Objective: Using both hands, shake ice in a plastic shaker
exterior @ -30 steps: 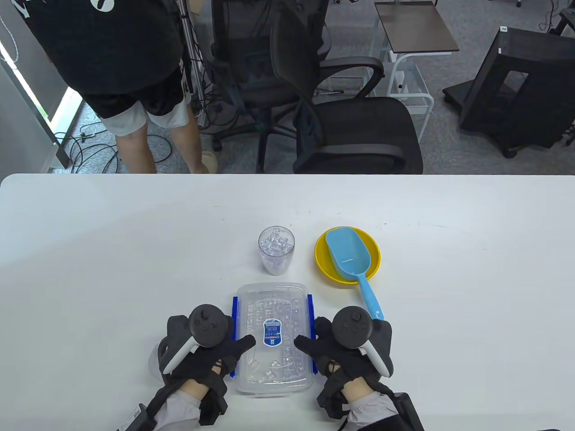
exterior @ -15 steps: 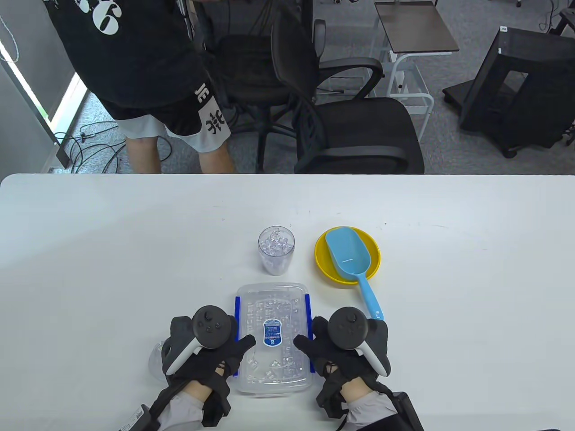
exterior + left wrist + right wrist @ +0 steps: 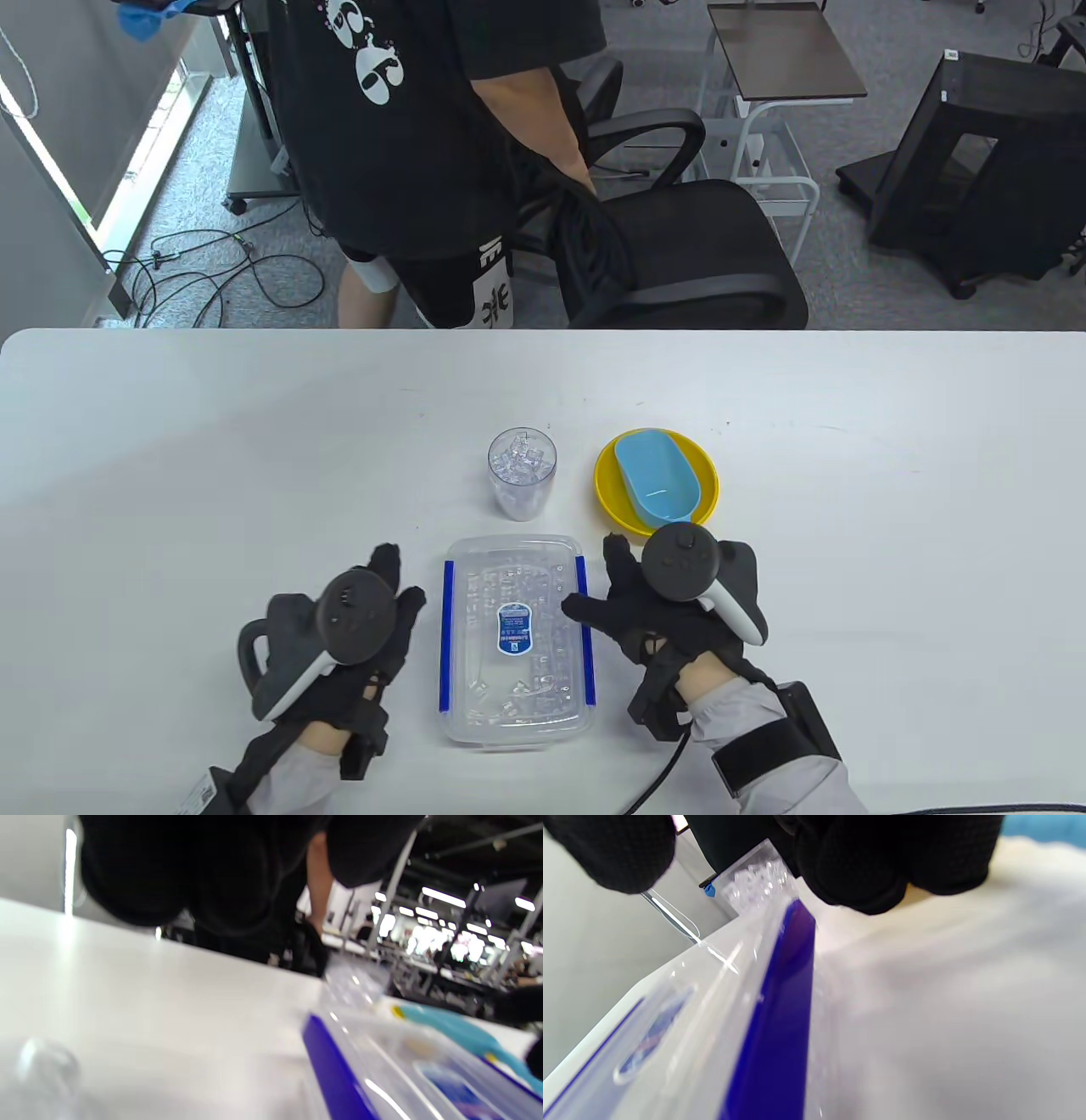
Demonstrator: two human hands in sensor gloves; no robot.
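A clear plastic shaker cup (image 3: 522, 472) with ice cubes stands upright and uncapped at the table's middle. It shows blurred in the right wrist view (image 3: 755, 882). My left hand (image 3: 399, 577) lies flat on the table left of the ice container (image 3: 517, 641), fingers stretched out, holding nothing. A blurred clear rounded piece (image 3: 46, 1069) shows low in the left wrist view. My right hand (image 3: 594, 577) is spread open right of the container. Its thumb lies at the right blue latch (image 3: 585, 628), and the fingertips (image 3: 857, 866) hang above that latch (image 3: 780, 1005).
A closed clear container of ice with blue side latches (image 3: 335, 1073) lies between my hands. A yellow bowl (image 3: 609, 501) holds a blue scoop (image 3: 655, 486) whose handle runs under my right hand. A person in black (image 3: 424, 127) stands by office chairs (image 3: 679, 246) beyond the far edge.
My left hand has moved left off the container and now covers the clear piece on the table. My right hand has moved up and right. The person behind has walked right.
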